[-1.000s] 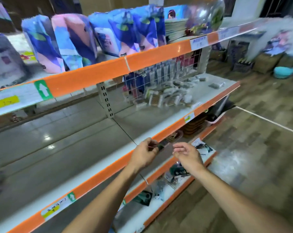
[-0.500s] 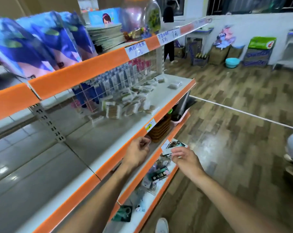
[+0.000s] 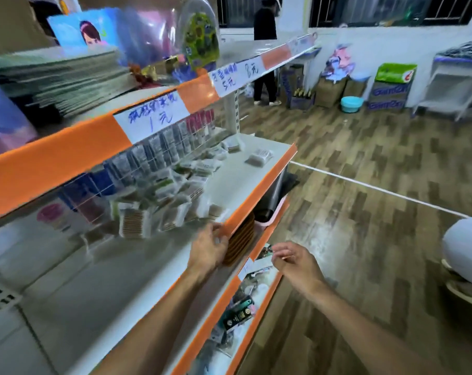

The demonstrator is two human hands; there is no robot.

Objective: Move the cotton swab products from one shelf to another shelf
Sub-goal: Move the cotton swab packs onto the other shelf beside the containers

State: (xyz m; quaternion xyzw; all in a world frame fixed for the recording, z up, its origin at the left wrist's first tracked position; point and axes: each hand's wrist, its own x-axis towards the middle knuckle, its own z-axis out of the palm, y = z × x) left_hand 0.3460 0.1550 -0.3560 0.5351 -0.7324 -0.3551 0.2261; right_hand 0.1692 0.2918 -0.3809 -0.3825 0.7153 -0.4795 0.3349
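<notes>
A pile of cotton swab packs (image 3: 159, 209), clear bags with brown sticks, lies on the middle shelf (image 3: 115, 282) under a row of hanging packets. One more pack (image 3: 259, 157) lies apart near the shelf's far end. My left hand (image 3: 209, 249) is at the shelf's orange front lip, just right of the pile, with its fingers bent and touching the lip; nothing shows in it. My right hand (image 3: 294, 262) hovers in front of the lower shelf (image 3: 259, 315), fingers loosely curled and holding nothing.
The top shelf (image 3: 67, 152) carries stacked green books and toys, with handwritten price labels. A brown stack and a pink bin sit under the middle shelf. Small goods fill the lower shelf. A person stands at the back; boxes and a blue basin line the far wall.
The view has swung right along the shelving and closer to the swab pile. My left hand has risen to the middle shelf's lip; my right hand stays beside it.
</notes>
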